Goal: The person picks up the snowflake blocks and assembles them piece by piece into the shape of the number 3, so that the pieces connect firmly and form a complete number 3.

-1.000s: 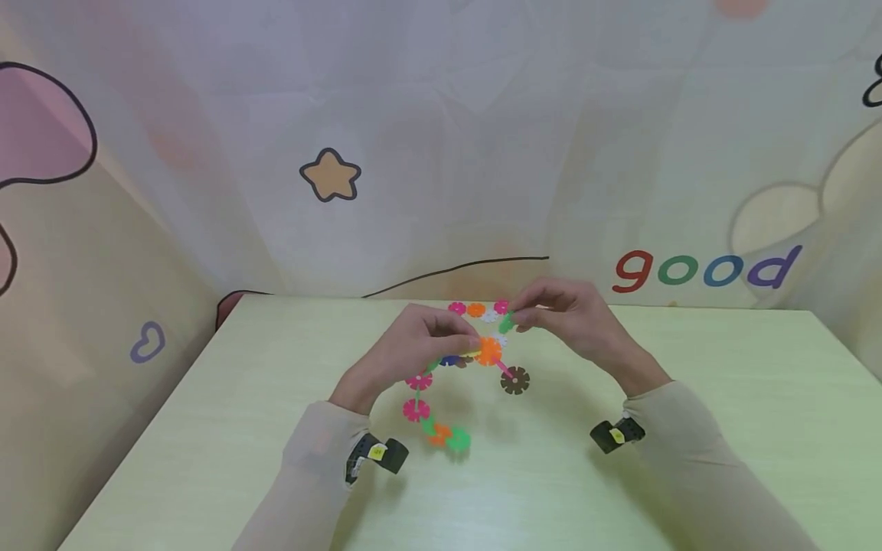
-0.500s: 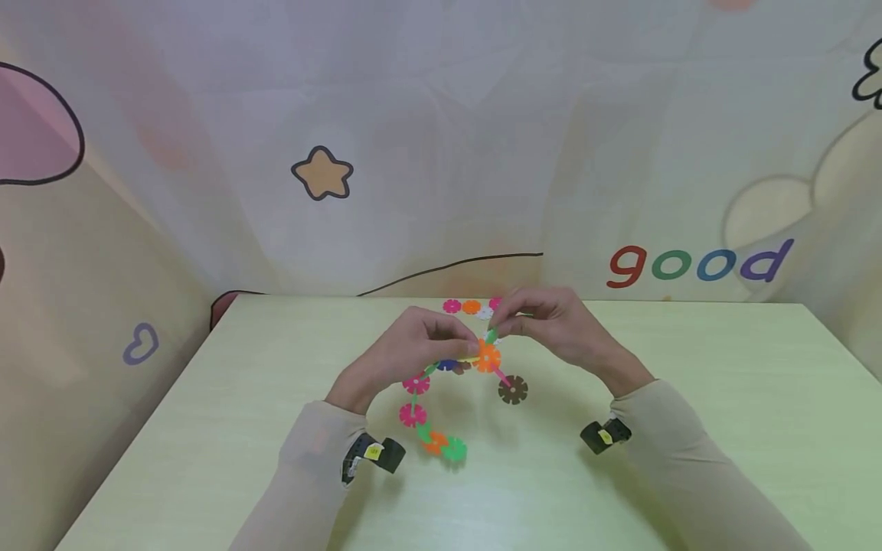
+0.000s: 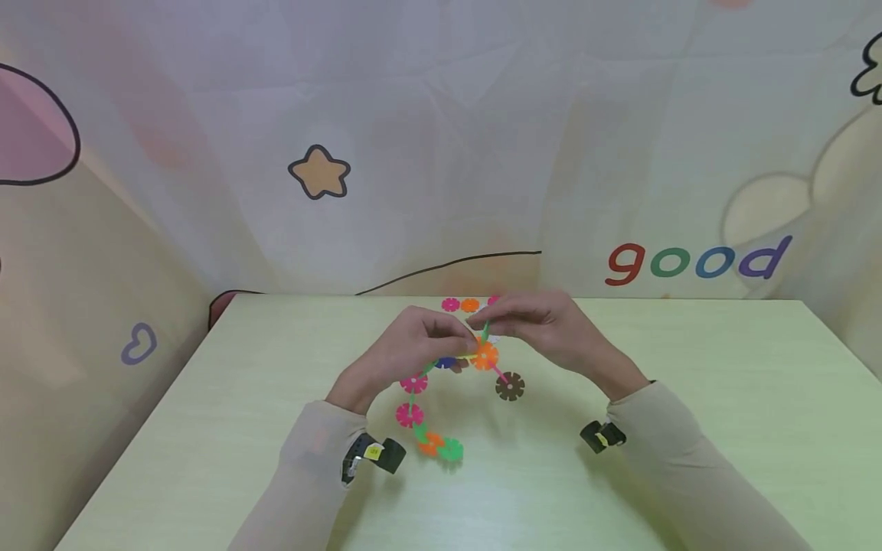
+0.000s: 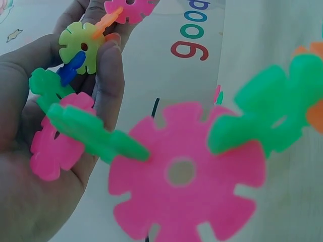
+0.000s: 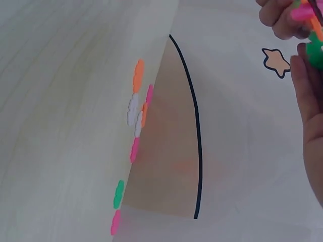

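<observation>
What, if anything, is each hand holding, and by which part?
The left hand holds the disc chain by its yellow disc. The right hand is at a green disc; whether it grips it, I cannot tell.

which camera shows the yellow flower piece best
Left wrist: the yellow flower piece shows its notched face and center hole. Head view shows only a thin edge; right wrist view shows none.

1. We see only part of the blue disc, under the left hand.
2. The right hand partly hides a pink disc by the far edge of the table, whose near corners we lose.
3. Our left wrist view blurs and crops the nearest disc.
4. Our right wrist view cuts off a green disc.
</observation>
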`<state>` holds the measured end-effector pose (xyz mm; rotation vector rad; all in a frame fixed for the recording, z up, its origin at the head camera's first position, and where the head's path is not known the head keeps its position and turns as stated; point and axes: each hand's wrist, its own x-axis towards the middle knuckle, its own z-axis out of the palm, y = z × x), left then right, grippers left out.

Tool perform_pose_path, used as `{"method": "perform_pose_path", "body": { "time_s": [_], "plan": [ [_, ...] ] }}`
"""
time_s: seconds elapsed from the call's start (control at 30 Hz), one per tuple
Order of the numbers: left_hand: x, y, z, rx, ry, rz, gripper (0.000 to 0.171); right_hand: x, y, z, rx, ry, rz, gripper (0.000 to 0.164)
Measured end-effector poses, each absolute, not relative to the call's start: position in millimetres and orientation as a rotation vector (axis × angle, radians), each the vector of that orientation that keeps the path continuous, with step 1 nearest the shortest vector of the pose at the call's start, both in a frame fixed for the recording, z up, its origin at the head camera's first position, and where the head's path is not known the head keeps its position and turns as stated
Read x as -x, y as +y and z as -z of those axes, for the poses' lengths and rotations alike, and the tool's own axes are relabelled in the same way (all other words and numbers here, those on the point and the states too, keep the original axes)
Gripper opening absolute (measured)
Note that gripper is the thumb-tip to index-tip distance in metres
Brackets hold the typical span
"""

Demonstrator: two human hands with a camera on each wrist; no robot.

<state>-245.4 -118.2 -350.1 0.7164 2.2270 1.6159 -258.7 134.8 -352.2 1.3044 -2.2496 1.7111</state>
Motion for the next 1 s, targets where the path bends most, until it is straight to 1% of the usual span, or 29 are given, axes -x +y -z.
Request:
{"method": "perform_pose_path", "body": {
  "time_s": [0.13,0.37,0.43,0.57,0.77,0.87,1.0],
  "plan": [
    [245.5,-119.4,348.7,-0.678,2.231,-1.640,0.014,256.6,130.8,353.6,-1.262,-2.261,-1.695,0.031],
    [246.0,-119.4,348.5,-0.632,2.231,-1.653,0.017,254.1,131.1,355.1,-1.192,-2.288,-1.649,0.030],
    [245.8,-119.7,347.5,-0.606,2.241,-1.660,0.016,252.9,132.4,355.1,-1.171,-2.330,-1.616,0.033],
    [245.8,-120.5,346.4,-0.569,2.256,-1.682,0.016,249.5,133.4,353.9,-1.122,-2.419,-1.566,0.045],
    [245.6,-121.1,346.1,-0.539,2.271,-1.697,0.019,245.2,129.4,356.5,-1.129,-2.453,-1.475,0.062],
    [245.3,-120.7,345.5,-0.519,2.285,-1.707,0.019,243.6,125.3,358.7,-1.150,-2.425,-1.428,0.065],
    [245.4,-119.4,345.1,-0.501,2.280,-1.738,0.017,244.7,119.4,363.7,-1.199,-2.334,-1.330,0.061]
  ]
}}
